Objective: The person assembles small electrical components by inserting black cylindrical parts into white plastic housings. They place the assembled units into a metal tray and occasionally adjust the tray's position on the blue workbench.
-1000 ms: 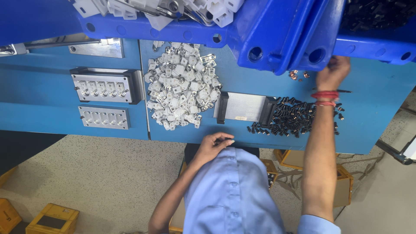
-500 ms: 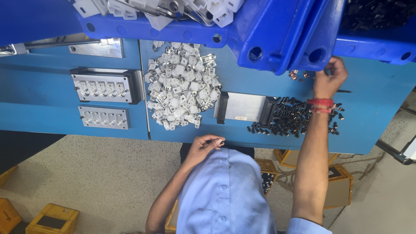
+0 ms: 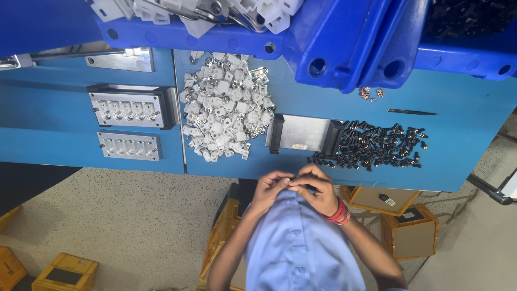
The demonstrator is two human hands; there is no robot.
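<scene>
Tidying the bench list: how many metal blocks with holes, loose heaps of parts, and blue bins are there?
Metal blocks with a row of holes: 2, the upper block and the lower block
Loose heaps: 2, the white heap and the black heap
Blue bins: 2 at least, the middle bin and the right bin
Total: 6

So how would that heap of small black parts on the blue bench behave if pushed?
The black parts lie as a loose heap, so they would likely scatter rather than move together. They look small and rounded, probably light and apt to roll across the smooth blue bench.
</scene>
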